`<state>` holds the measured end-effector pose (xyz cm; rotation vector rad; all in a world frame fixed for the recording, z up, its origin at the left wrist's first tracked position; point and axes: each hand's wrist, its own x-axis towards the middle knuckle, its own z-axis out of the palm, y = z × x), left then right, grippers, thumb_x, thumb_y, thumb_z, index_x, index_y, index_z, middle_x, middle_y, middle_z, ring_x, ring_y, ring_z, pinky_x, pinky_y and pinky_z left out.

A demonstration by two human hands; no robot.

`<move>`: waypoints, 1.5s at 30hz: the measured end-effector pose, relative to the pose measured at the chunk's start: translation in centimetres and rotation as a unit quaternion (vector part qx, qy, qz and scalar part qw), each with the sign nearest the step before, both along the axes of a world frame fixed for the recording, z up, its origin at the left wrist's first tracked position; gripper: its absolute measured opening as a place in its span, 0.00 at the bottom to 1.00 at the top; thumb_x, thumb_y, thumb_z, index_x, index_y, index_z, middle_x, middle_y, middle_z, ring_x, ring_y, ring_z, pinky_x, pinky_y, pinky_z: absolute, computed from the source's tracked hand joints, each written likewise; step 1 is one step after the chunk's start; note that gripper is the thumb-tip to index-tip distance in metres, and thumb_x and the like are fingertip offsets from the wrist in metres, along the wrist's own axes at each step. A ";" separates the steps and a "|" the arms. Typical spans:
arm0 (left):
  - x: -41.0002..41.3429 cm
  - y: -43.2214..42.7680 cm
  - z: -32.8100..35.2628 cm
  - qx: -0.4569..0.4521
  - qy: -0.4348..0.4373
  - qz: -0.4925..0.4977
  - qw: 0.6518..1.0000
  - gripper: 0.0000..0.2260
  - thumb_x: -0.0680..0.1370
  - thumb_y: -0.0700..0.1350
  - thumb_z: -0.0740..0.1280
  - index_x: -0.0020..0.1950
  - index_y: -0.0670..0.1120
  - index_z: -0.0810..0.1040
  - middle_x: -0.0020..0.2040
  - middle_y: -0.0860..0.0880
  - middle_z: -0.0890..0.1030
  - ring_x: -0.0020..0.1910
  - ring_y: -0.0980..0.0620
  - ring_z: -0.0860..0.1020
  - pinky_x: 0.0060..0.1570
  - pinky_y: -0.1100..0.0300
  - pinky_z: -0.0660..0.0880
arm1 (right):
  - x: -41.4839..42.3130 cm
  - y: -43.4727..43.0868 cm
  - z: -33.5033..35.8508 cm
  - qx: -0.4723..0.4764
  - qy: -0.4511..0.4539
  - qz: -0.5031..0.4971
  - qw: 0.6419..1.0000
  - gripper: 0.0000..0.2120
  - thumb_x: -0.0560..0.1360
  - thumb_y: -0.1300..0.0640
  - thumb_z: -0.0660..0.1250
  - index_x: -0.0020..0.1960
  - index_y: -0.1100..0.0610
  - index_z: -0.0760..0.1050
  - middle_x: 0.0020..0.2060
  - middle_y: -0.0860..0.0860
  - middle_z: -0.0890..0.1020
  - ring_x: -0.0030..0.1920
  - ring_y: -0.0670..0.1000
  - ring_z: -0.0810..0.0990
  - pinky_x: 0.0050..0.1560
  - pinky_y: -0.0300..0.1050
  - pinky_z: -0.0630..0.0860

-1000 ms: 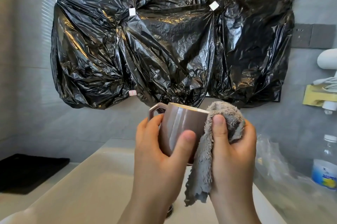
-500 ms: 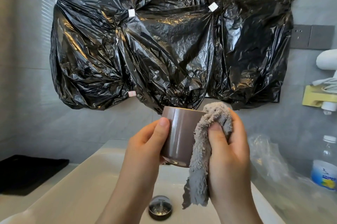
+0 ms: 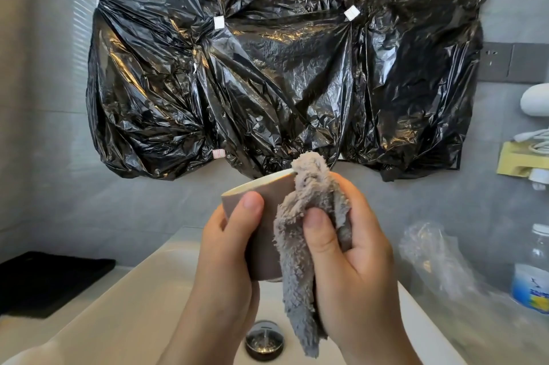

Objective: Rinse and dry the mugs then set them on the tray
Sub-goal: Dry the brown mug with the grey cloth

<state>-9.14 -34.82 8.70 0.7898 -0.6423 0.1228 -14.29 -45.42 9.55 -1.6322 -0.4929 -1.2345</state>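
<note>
A brown-grey mug (image 3: pixel 264 248) with a pale inside is held over the white sink (image 3: pixel 124 308), tilted with its mouth toward the upper left. My left hand (image 3: pixel 225 257) grips its side, thumb on the near wall. My right hand (image 3: pixel 353 263) holds a fluffy grey cloth (image 3: pixel 303 245) against the mug's right side and rim, and the cloth's tail hangs down past my wrist. The mug's handle is hidden. A black tray (image 3: pixel 50 281) lies on the counter at the far left.
The sink drain (image 3: pixel 264 341) sits right below my hands. Crinkled clear plastic (image 3: pixel 439 263) and a water bottle (image 3: pixel 531 275) stand on the counter at the right. A black plastic sheet (image 3: pixel 282 67) covers the wall behind. A wall holder (image 3: pixel 523 159) is at the right edge.
The mug has turned in my left hand, so its handle went out of sight and its mouth now tips left. My right hand has slid the cloth round the mug's right side.
</note>
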 end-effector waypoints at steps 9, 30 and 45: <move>0.3 0.6 0.1 0.042 -0.029 0.044 0.998 0.39 0.62 0.61 0.78 0.63 0.36 0.78 0.58 0.31 0.82 0.61 0.27 0.77 0.62 0.33 0.74 | 0.2 -0.5 -0.3 0.016 0.004 -0.013 1.000 0.18 0.75 0.42 0.61 0.62 0.43 0.76 0.54 0.37 0.83 0.57 0.39 0.80 0.54 0.30 0.73; 0.3 0.0 -0.2 0.102 -0.016 0.032 0.994 0.41 0.57 0.66 0.81 0.63 0.44 0.80 0.58 0.38 0.84 0.58 0.37 0.82 0.53 0.43 0.80 | 0.4 -0.9 -0.2 0.070 0.051 0.042 0.995 0.16 0.73 0.42 0.64 0.60 0.38 0.76 0.52 0.38 0.84 0.53 0.39 0.82 0.51 0.32 0.76; 0.9 0.3 -0.1 0.031 0.003 0.078 0.997 0.29 0.62 0.54 0.75 0.56 0.38 0.81 0.53 0.33 0.84 0.50 0.38 0.82 0.52 0.43 0.79 | 0.8 -0.6 -0.7 0.001 0.016 -0.051 0.999 0.14 0.71 0.40 0.65 0.55 0.41 0.79 0.46 0.36 0.84 0.48 0.40 0.83 0.46 0.30 0.76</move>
